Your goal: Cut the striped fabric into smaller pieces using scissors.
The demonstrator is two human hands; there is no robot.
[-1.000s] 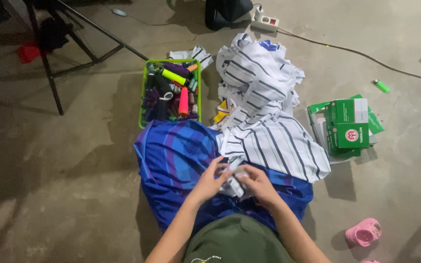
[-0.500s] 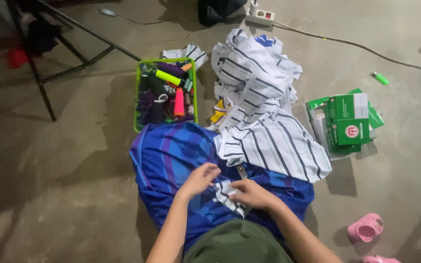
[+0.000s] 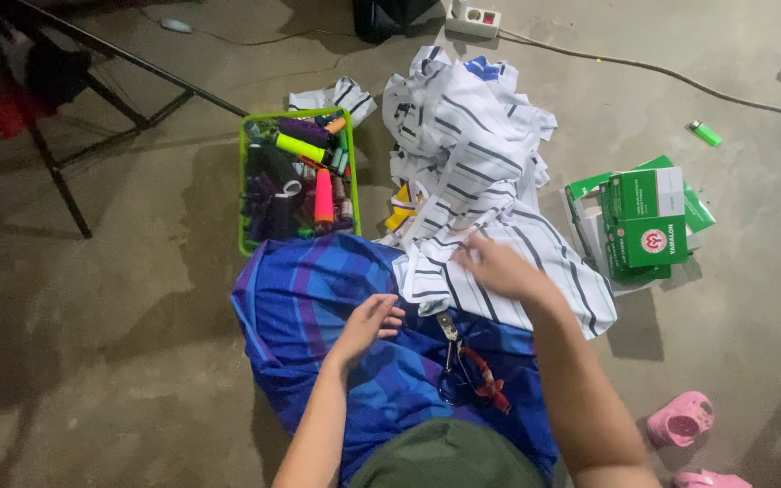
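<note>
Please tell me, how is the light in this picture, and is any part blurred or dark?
Head view: light falls evenly on the striped cloth and the green boxes; the upper left corner is in deep shadow; the right hand is slightly motion-blurred, the left hand sharper.

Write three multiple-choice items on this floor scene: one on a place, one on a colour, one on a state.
1. Where do the scissors lie?
A. on the blue cloth
B. in the basket
C. on the boxes

2. What colour is the basket rim?
A. red
B. green
C. white

3. How is the right hand?
A. clenched around scissors
B. flat on the striped cloth
C. raised in the air

Answers: 1 A, they rest on the blue folds near the left hand; 2 B, bright green edge; 3 B, palm down on the stripes.
</note>
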